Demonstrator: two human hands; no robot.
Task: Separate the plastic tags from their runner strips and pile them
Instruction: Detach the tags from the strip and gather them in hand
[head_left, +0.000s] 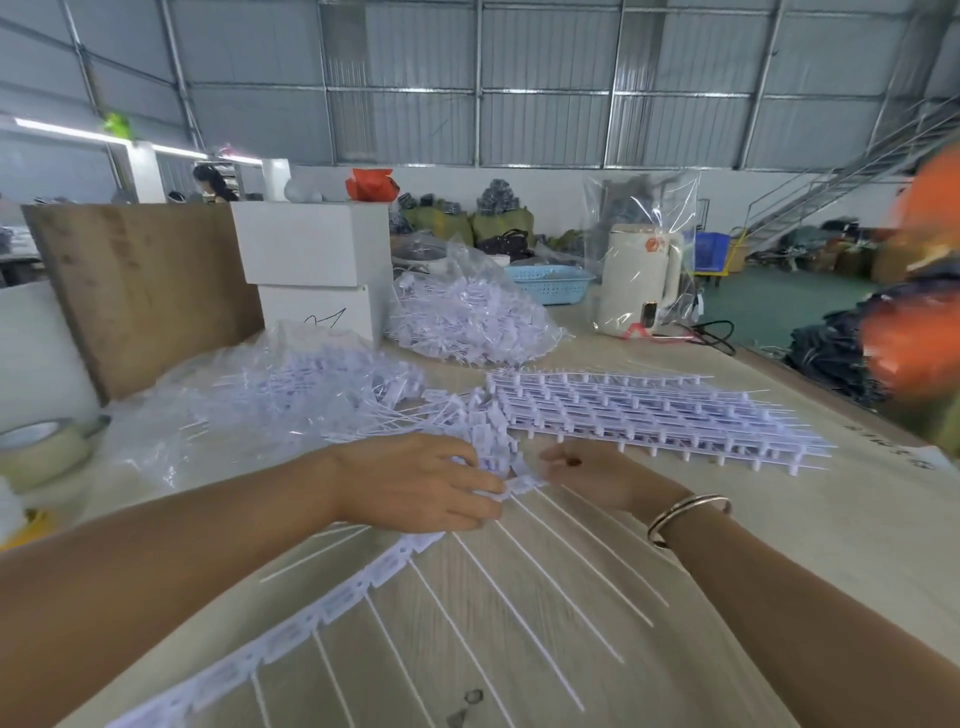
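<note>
Your left hand (415, 480) lies over the upper end of a runner strip (332, 597) that slants down across the wooden surface (753, 519) toward you, its thin white tails fanning out to the right. The fingers (478, 488) of that hand are curled down on the strip's end tag, pinning it so the strip cannot slide while you work. Your right hand (592, 475), bracelet (685, 517) at the wrist, meets it from the other side; its fingers look bent in toward the same tag, though I cannot tell whether they actually pinch it.

Holding both hands this near one joint seems meant to keep the break short and clean, so the tag snaps off rather than the strip bending.

Just beyond your hands a small heap of loose tags (488, 421) sits within easy reach for dropping each one. A flat stack of untouched strips (649, 415) waits to the right, and a clear bag of tags (467, 312) lies farther back.
</note>
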